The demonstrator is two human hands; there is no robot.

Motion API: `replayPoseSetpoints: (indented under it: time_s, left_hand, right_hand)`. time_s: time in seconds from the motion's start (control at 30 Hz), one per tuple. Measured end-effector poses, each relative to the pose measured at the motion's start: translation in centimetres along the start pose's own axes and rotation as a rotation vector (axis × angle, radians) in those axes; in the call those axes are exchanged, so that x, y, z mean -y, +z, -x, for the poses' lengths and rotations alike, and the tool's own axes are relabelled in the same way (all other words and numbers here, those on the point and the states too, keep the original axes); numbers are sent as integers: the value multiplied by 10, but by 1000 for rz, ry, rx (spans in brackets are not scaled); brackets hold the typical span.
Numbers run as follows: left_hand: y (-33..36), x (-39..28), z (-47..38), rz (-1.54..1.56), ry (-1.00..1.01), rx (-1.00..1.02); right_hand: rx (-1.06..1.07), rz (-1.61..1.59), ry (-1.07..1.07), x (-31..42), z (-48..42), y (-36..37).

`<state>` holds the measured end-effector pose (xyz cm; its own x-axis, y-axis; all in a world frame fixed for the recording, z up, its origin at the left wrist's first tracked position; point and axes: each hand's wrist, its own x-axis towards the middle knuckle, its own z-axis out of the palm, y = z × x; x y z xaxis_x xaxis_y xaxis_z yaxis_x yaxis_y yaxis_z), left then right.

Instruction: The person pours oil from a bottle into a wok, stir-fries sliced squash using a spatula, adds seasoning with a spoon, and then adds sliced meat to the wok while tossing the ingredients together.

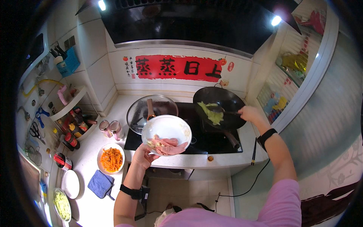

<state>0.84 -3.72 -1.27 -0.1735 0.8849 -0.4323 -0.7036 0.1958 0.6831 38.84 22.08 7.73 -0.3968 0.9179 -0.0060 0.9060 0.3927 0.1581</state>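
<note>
My left hand (pixel 145 156) grips the near rim of a white bowl (pixel 167 126), tilted over the left part of the cooktop. Slices of pink ham-like meat (pixel 171 145) and pale chopped bits (pixel 154 142) lie along its lower side. At the right, my right hand (pixel 251 114) is closed on the handle of a cooking spatula (pixel 231 112). The spatula's head is in a black wok (pixel 231 98), against a heap of light green vegetable pieces (pixel 212 113). The wok sits on the right of the black glass cooktop (pixel 167 144), its handle (pixel 232 139) pointing towards me.
A glass lid (pixel 136 110) lies behind the bowl. On the left counter are two jars (pixel 115 129), a plate of orange shreds (pixel 112 160), a blue cloth (pixel 100 184), a white plate (pixel 71 184) and a dish of green shreds (pixel 61 204). Chopsticks (pixel 253 153) rest at the right edge.
</note>
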Motion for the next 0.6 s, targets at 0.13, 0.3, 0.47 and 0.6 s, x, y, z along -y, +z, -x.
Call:
replayPoseSetpoints:
  time_s: [0.13, 0.3, 0.47, 0.6]
  left_hand:
    - [-1, -1, 1, -18, -6, -15]
    - [1, 2, 1, -24, 4, -9]
    - [8, 4, -3, 3, -31, 14]
    - [8, 5, 1, 5, 2, 5]
  right_hand:
    - [214, 4, 177, 1, 7, -22]
    - [222, 122, 104, 5, 23, -63]
    - [127, 212, 134, -12, 16, -52]
    - [483, 365, 89, 5, 17, -135]
